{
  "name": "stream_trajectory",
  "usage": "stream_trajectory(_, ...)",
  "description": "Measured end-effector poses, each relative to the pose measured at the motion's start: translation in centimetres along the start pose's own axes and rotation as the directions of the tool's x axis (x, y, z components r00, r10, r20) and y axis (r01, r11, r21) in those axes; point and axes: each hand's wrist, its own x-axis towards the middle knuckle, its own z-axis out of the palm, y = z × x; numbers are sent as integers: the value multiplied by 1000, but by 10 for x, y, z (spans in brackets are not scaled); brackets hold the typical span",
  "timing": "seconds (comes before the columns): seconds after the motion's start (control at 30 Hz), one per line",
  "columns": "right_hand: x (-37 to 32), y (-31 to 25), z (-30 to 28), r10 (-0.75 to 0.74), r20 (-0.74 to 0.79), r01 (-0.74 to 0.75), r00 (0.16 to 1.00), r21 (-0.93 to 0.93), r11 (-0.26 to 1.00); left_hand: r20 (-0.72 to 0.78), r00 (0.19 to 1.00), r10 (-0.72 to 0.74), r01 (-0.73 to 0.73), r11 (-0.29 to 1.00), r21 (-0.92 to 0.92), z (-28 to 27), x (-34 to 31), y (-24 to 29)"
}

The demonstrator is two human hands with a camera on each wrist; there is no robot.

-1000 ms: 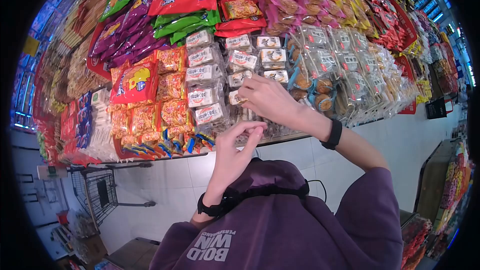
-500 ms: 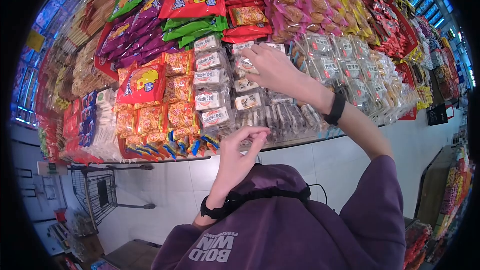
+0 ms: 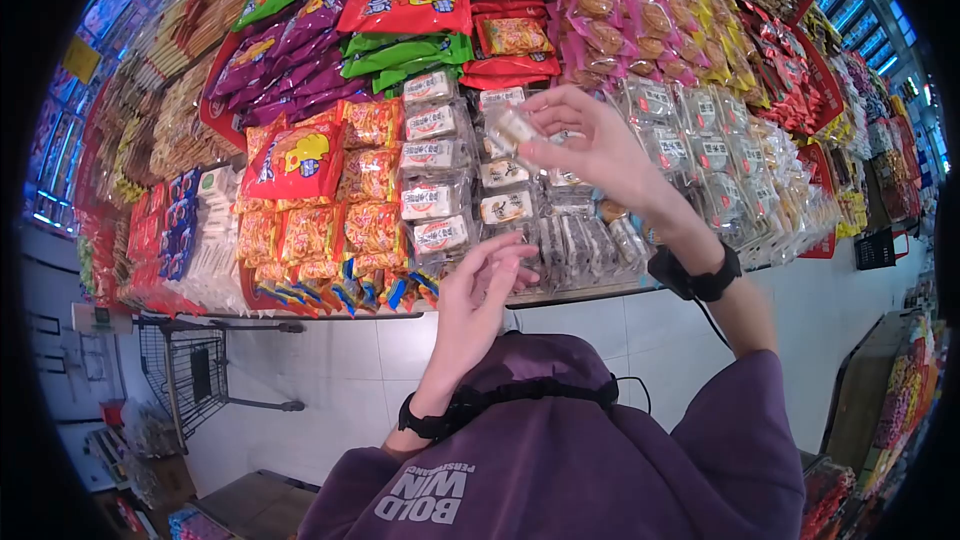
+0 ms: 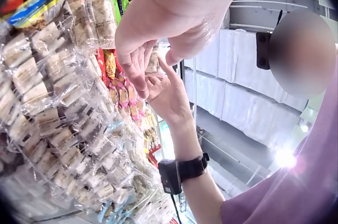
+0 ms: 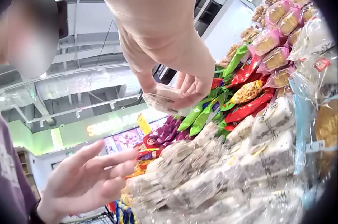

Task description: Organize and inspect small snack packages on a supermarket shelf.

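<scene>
My right hand (image 3: pixel 600 152) pinches a small white wrapped snack packet (image 3: pixel 515 128) between thumb and fingers, lifted over the rows of similar packets. In the right wrist view the clear wrapper of this packet (image 5: pixel 168 99) shows at the fingertips. My left hand (image 3: pixel 482 290) hovers over the display's front edge, fingers loosely bent and holding nothing; in the right wrist view the left hand (image 5: pixel 92 182) appears with its fingers spread. Beneath the hands lie white packets with dark print (image 3: pixel 506 207), next to a column with red print (image 3: pixel 436 198).
Orange noodle snack bags (image 3: pixel 310 232) and a red bag (image 3: pixel 292 162) lie to the left. Purple bags (image 3: pixel 285 65) and green bags (image 3: pixel 410 52) are farther back. Clear-wrapped packs (image 3: pixel 715 150) lie on the right. A shopping cart (image 3: pixel 195 370) stands at the lower left.
My right hand reached farther back among the white packets, then came up with one packet in its fingers. The left hand stayed near the front edge, its fingers loosening slightly.
</scene>
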Motion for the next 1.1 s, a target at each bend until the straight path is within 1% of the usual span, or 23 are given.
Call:
stream_trajectory(0.1,-33,-17,20,-115,-22,106,993,-233,967,-19,1000,-15,13,993,-118,4,7,2)
stream_trajectory(0.13,-40,-16,24,-175,-19,163,984,-287,944,-52,999,-16,8,990,-142,7,8,2)
stream_trajectory(0.23,-57,-13,35,-335,1,305,942,-420,855,-34,999,-22,17,991,-132,3,12,-3)
stream_trajectory(0.27,-61,-12,38,-376,4,338,926,-451,826,-97,995,-36,26,994,-103,5,10,-1)
stream_trajectory(0.3,-64,-11,41,-418,10,371,909,-481,794,-129,991,-46,35,996,-87,5,10,-2)
stream_trajectory(0.37,-69,-8,49,-423,-31,368,906,-435,822,-193,979,-64,55,997,-54,3,10,-7)
stream_trajectory(0.47,-75,-7,58,-393,-89,338,915,-358,870,-260,962,-90,35,978,-207,3,8,-10)
stream_trajectory(0.53,-76,-8,65,-368,-139,308,919,-325,894,-278,958,-69,8,977,-213,3,7,-6)
stream_trajectory(0.57,-75,-7,66,-406,-127,338,905,-363,868,-287,956,-58,-5,977,-214,2,7,-5)
stream_trajectory(0.63,-72,-6,66,-478,-98,393,873,-440,808,-275,961,-32,-23,981,-194,-3,6,-8)
stream_trajectory(0.73,-69,-6,68,-495,-94,402,864,-464,790,-252,968,-3,-44,982,-182,-6,4,-9)
stream_trajectory(0.83,-69,-6,68,-473,-129,387,871,-412,825,-245,969,19,-70,977,-200,-4,3,-6)
stream_trajectory(0.97,-71,-4,69,-478,-153,386,865,-406,829,-242,970,23,-77,973,-219,-3,0,-4)
stream_trajectory(1.03,-72,-5,70,-479,-168,384,862,-401,832,-251,967,40,-92,976,-197,-2,0,-3)
stream_trajectory(1.1,-74,-5,71,-423,-190,335,886,-371,866,-267,961,73,-117,982,-151,-2,-1,-3)
